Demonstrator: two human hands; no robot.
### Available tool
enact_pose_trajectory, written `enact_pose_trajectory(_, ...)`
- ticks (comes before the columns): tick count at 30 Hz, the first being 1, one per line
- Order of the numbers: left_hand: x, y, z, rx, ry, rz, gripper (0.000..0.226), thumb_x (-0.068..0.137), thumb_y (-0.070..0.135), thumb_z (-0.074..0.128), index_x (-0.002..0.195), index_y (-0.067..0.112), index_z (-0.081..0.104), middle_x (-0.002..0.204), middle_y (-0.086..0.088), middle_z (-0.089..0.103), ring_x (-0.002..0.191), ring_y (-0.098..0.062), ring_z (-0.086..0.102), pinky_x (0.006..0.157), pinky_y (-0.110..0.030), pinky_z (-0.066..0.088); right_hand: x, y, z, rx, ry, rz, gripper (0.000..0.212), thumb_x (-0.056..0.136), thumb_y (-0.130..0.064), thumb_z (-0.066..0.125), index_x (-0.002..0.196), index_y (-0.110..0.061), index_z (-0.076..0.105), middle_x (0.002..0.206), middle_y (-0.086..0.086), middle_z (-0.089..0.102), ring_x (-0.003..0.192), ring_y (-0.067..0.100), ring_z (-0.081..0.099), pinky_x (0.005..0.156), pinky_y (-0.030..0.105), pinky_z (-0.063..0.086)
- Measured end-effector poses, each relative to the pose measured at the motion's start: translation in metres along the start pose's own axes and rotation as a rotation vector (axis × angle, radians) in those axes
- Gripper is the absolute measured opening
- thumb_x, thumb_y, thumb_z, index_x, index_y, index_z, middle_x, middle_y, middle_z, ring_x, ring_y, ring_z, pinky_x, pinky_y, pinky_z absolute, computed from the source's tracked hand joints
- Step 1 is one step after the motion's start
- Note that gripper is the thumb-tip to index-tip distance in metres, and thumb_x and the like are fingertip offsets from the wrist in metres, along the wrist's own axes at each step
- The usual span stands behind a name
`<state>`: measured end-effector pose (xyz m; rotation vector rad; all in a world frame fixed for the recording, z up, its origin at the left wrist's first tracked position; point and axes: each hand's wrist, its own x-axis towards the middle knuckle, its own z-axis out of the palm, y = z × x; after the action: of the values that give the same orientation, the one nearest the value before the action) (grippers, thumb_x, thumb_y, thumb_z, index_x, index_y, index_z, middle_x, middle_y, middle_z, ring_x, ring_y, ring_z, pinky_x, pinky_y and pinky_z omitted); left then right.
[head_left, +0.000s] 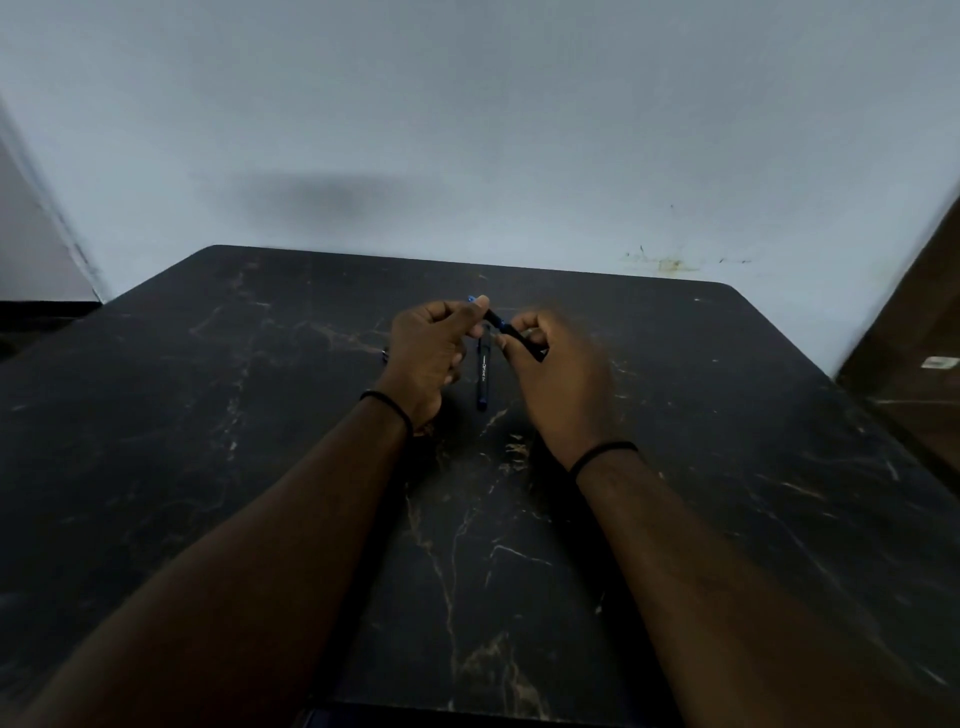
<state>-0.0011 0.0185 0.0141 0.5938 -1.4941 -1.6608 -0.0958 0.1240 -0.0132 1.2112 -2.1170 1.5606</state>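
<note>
A dark pen with blue accents (497, 320) is held above the table between both hands, slanting from upper left to lower right. My left hand (431, 358) pinches its far end, where a blue tip shows by the fingertip. My right hand (558, 374) grips the nearer end with curled fingers. A second dark pen with white lettering (483, 376) lies flat on the table just below and between my hands, pointing away from me. Where the two parts of the held pen meet is blurred.
The black marble-patterned table (260, 441) spans the view, its far edge against a pale wall (467, 130). A dark wooden door or cabinet (919, 338) stands at the right. A small dark object (385, 355) peeks out left of my left hand.
</note>
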Motion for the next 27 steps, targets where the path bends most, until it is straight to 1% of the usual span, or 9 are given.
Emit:
enact_pose_trajectory(3,0.001,0.0,-0.001,-0.004,0.0,-0.003,0.017,0.09,0.026,0.07,0.077,0.015,0.068,0.068,0.002,0.065,0.042,-0.01,0.034,0.035,-0.017,0.024,-0.001,-0.002,-0.001,0.005,-0.032,-0.029,0.009,0.092,-0.04,0.062,0.095,-0.032,0.065,0.082,-0.015,0.065,0.076,0.0,0.06,0.065,0.028,0.051)
enact_pose_trajectory(6,0.001,0.0,-0.002,-0.014,0.005,-0.008,0.016,0.091,0.025,0.07,0.079,0.013,0.068,0.069,0.001,0.065,0.041,-0.009,0.034,0.035,-0.016,0.024,-0.001,-0.004,-0.002,0.02,-0.049,0.001,0.019,0.087,-0.038,0.072,0.104,-0.033,0.063,0.091,-0.015,0.064,0.08,0.002,0.059,0.065,0.021,0.046)
enact_pose_trajectory(11,0.002,0.0,-0.001,-0.009,0.025,-0.012,0.016,0.091,0.024,0.069,0.082,0.011,0.067,0.072,-0.001,0.063,0.039,-0.008,0.034,0.033,-0.016,0.024,-0.002,-0.004,-0.003,0.009,-0.061,0.062,0.019,0.084,-0.02,0.072,0.09,-0.03,0.056,0.082,-0.015,0.057,0.075,-0.001,0.055,0.062,0.024,0.046)
enact_pose_trajectory(14,0.002,-0.001,-0.002,-0.01,0.028,-0.014,0.016,0.091,0.025,0.068,0.086,0.011,0.068,0.072,-0.001,0.064,0.039,-0.006,0.036,0.033,-0.016,0.025,-0.001,-0.005,-0.003,-0.018,-0.094,0.058,0.007,0.092,-0.03,0.066,0.088,-0.029,0.061,0.079,-0.011,0.061,0.071,0.002,0.056,0.059,0.024,0.045)
enact_pose_trajectory(16,0.003,-0.001,-0.004,-0.007,0.038,-0.015,0.016,0.091,0.026,0.068,0.087,0.011,0.069,0.073,0.0,0.064,0.039,-0.006,0.036,0.032,-0.016,0.026,-0.001,-0.006,-0.003,-0.038,-0.123,0.04,0.015,0.097,-0.037,0.059,0.086,-0.028,0.062,0.069,-0.01,0.057,0.062,0.003,0.053,0.058,0.028,0.043)
enact_pose_trajectory(18,0.003,-0.001,-0.004,-0.004,0.048,-0.011,0.015,0.091,0.026,0.068,0.084,0.012,0.069,0.07,0.002,0.064,0.039,-0.006,0.036,0.032,-0.017,0.026,-0.001,-0.009,-0.003,-0.044,-0.136,0.034,0.019,0.1,-0.038,0.053,0.087,-0.027,0.063,0.065,-0.009,0.055,0.061,0.006,0.051,0.07,0.034,0.047)
enact_pose_trajectory(20,0.003,-0.001,-0.004,-0.003,0.051,-0.007,0.015,0.091,0.025,0.068,0.083,0.013,0.069,0.068,0.003,0.064,0.039,-0.006,0.036,0.032,-0.017,0.025,0.0,-0.01,-0.003,-0.016,-0.129,0.066,0.011,0.096,-0.036,0.059,0.096,-0.026,0.064,0.077,-0.012,0.06,0.073,0.009,0.058,0.078,0.037,0.05)
enact_pose_trajectory(24,0.003,-0.002,-0.004,-0.009,0.043,-0.003,0.015,0.092,0.025,0.068,0.084,0.012,0.069,0.066,0.004,0.064,0.039,-0.006,0.036,0.032,-0.017,0.025,0.0,-0.009,-0.002,0.026,-0.07,0.109,0.015,0.085,-0.02,0.072,0.089,-0.024,0.058,0.08,-0.012,0.058,0.072,0.005,0.055,0.063,0.026,0.045)
enact_pose_trajectory(27,0.003,-0.002,-0.004,-0.011,0.054,-0.003,0.017,0.092,0.026,0.068,0.088,0.009,0.069,0.068,0.002,0.063,0.039,-0.006,0.035,0.033,-0.016,0.025,0.0,-0.008,-0.003,0.013,-0.089,0.094,0.013,0.09,-0.025,0.069,0.084,-0.027,0.058,0.073,-0.013,0.057,0.066,-0.002,0.053,0.056,0.02,0.039)
